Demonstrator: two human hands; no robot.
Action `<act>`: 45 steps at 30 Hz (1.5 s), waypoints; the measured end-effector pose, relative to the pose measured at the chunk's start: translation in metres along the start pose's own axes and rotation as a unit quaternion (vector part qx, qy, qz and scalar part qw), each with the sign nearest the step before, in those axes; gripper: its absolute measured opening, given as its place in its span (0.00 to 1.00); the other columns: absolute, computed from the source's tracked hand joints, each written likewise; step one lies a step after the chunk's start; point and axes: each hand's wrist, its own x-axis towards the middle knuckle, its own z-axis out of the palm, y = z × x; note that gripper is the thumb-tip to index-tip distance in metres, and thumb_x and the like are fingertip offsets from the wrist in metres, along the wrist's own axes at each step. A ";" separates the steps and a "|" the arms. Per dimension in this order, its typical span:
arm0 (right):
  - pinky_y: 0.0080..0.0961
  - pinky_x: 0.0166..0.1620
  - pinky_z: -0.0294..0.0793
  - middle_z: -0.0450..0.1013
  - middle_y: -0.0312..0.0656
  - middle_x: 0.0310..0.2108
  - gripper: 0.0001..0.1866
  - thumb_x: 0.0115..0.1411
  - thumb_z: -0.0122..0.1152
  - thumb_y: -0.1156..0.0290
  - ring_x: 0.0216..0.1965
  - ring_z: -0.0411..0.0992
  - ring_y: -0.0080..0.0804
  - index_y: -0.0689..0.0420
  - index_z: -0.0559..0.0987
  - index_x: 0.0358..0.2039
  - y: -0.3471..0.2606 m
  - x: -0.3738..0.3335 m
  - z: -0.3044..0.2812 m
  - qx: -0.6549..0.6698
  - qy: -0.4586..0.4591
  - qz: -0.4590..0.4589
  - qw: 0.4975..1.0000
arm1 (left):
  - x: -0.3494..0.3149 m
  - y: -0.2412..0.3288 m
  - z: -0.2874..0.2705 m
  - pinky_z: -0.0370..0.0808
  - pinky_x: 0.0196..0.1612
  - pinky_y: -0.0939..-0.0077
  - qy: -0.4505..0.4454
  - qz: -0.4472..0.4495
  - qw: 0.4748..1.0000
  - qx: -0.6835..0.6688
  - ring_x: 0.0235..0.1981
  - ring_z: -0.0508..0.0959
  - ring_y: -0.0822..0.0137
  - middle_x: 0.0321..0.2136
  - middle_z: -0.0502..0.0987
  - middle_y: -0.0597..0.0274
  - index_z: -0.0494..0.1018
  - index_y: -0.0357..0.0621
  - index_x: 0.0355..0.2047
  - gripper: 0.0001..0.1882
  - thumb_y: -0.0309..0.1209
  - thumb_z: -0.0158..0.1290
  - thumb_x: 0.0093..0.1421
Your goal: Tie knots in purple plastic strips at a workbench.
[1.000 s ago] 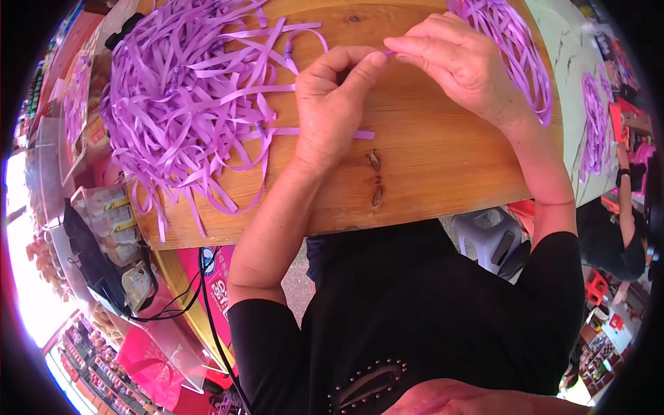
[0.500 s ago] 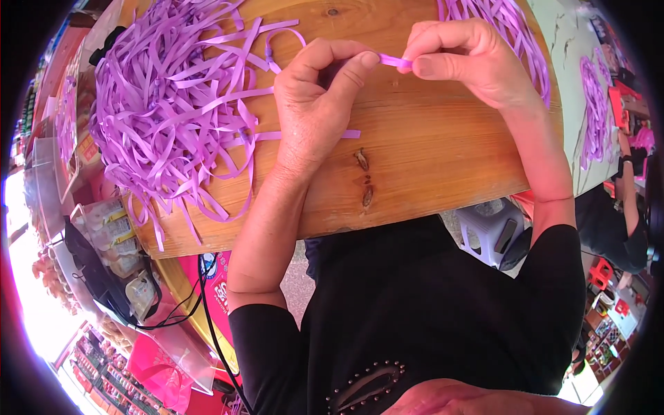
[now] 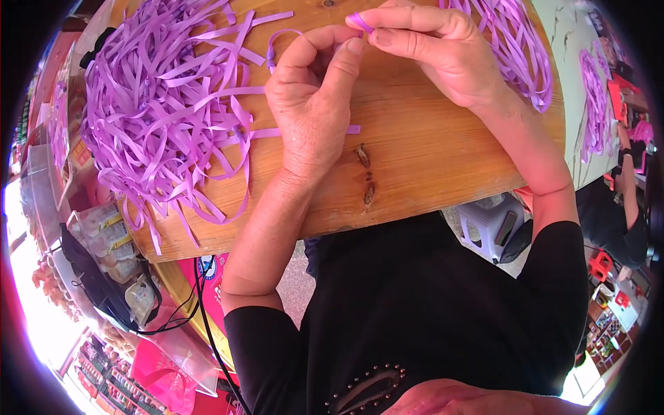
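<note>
Above the far part of the wooden table (image 3: 415, 166), my two hands meet fingertip to fingertip on a purple ribbon (image 3: 360, 23). My left hand (image 3: 315, 90) is closed, thumb and forefinger pinching the ribbon's lower end. Thumb and fingers of my right hand (image 3: 439, 52) pinch it from the other side, where a short piece bends over the fingertip. A thin loop with a small darker purple fitting (image 3: 270, 57) shows just left of my left hand. A large tangled heap of purple ribbons (image 3: 166, 117) covers the table's left side, some strands reaching under my left wrist.
More purple ribbons (image 3: 519, 52) lie in a neater bundle at the table's far right. Beyond it, a white marbled surface (image 3: 570, 104) bears another bundle. A grey-lilac stool (image 3: 491, 225) stands below the table edge. Black cables (image 3: 200, 304) hang at lower left, and another person's arm (image 3: 628, 180) shows at right.
Both hands have moved a little farther away and closer together. The ribbon stretched straight between them is now bent short at the fingertips, and my right hand has shifted left.
</note>
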 end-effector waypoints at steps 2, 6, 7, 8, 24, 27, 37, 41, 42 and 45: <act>0.23 0.39 0.73 0.75 0.43 0.34 0.11 0.55 0.59 0.82 0.37 0.75 0.32 0.61 0.81 0.40 0.004 -0.005 0.000 -0.068 0.013 -0.039 0.997 | 0.000 0.001 0.002 0.66 0.31 0.91 0.008 -0.002 1.000 0.005 0.27 0.69 0.85 0.27 0.75 0.73 0.75 0.36 0.37 0.06 0.21 0.56 0.58; 0.22 0.37 0.73 0.75 0.43 0.32 0.12 0.52 0.60 0.84 0.34 0.75 0.34 0.60 0.81 0.38 -0.050 0.009 0.019 -0.288 0.015 0.192 0.938 | -0.002 0.003 0.002 0.66 0.31 0.91 0.020 -0.038 0.999 0.003 0.27 0.69 0.85 0.27 0.75 0.73 0.76 0.36 0.36 0.06 0.23 0.58 0.57; 0.22 0.37 0.73 0.75 0.43 0.32 0.12 0.52 0.60 0.84 0.34 0.75 0.34 0.60 0.81 0.38 -0.051 0.010 0.020 -0.288 0.016 0.195 0.937 | -0.003 0.003 0.003 0.66 0.30 0.91 0.023 -0.046 0.999 0.005 0.27 0.69 0.85 0.26 0.75 0.73 0.77 0.36 0.35 0.06 0.23 0.58 0.57; 0.22 0.36 0.73 0.75 0.43 0.31 0.11 0.51 0.60 0.84 0.33 0.75 0.35 0.60 0.80 0.36 -0.051 0.011 0.021 -0.309 0.019 0.173 0.935 | -0.003 0.003 0.003 0.66 0.30 0.91 0.023 -0.049 0.999 0.005 0.27 0.69 0.85 0.26 0.75 0.73 0.77 0.36 0.35 0.06 0.23 0.58 0.57; 0.22 0.45 0.72 0.75 0.42 0.35 0.10 0.55 0.59 0.83 0.40 0.74 0.29 0.63 0.76 0.39 -0.049 0.004 0.000 0.024 0.019 0.392 0.920 | -0.003 0.008 0.003 0.55 0.23 0.88 -0.026 -0.091 0.995 -0.015 0.20 0.62 0.83 0.22 0.72 0.72 0.76 0.35 0.36 0.06 0.24 0.55 0.58; 0.24 0.39 0.71 0.73 0.46 0.33 0.11 0.51 0.60 0.84 0.36 0.73 0.36 0.64 0.77 0.37 -0.063 0.014 0.009 -0.242 -0.061 0.246 0.937 | -0.006 0.010 0.002 0.54 0.23 0.88 -0.014 -0.103 0.994 0.022 0.20 0.61 0.82 0.22 0.72 0.72 0.76 0.35 0.35 0.06 0.24 0.55 0.58; 0.24 0.31 0.66 0.72 0.45 0.30 0.14 0.49 0.60 0.80 0.29 0.69 0.35 0.67 0.78 0.38 -0.009 0.007 -0.014 -0.396 -0.050 -0.373 0.837 | 0.002 0.008 -0.008 0.65 0.28 0.90 -0.061 -0.137 0.987 0.054 0.25 0.70 0.83 0.25 0.76 0.70 0.77 0.35 0.35 0.05 0.23 0.57 0.57; 0.24 0.32 0.70 0.73 0.44 0.31 0.14 0.47 0.64 0.80 0.30 0.72 0.36 0.66 0.78 0.38 -0.056 0.010 -0.011 -0.375 -0.098 -0.015 0.922 | 0.004 0.004 -0.006 0.55 0.22 0.87 -0.047 -0.139 0.989 0.023 0.19 0.62 0.81 0.24 0.72 0.70 0.75 0.33 0.36 0.07 0.22 0.56 0.57; 0.24 0.33 0.71 0.73 0.44 0.30 0.14 0.47 0.66 0.80 0.30 0.73 0.36 0.65 0.78 0.37 -0.056 0.009 -0.011 -0.392 -0.069 -0.002 0.917 | 0.003 0.002 -0.005 0.55 0.22 0.87 -0.049 -0.133 0.990 0.019 0.19 0.62 0.81 0.25 0.73 0.69 0.75 0.33 0.37 0.07 0.22 0.56 0.58; 0.24 0.32 0.72 0.74 0.44 0.30 0.12 0.48 0.67 0.80 0.30 0.74 0.36 0.62 0.79 0.35 -0.057 0.005 -0.007 -0.371 -0.018 0.101 0.923 | 0.002 -0.001 -0.007 0.55 0.22 0.87 -0.047 -0.116 0.992 0.022 0.20 0.62 0.81 0.25 0.73 0.69 0.74 0.33 0.37 0.07 0.23 0.56 0.58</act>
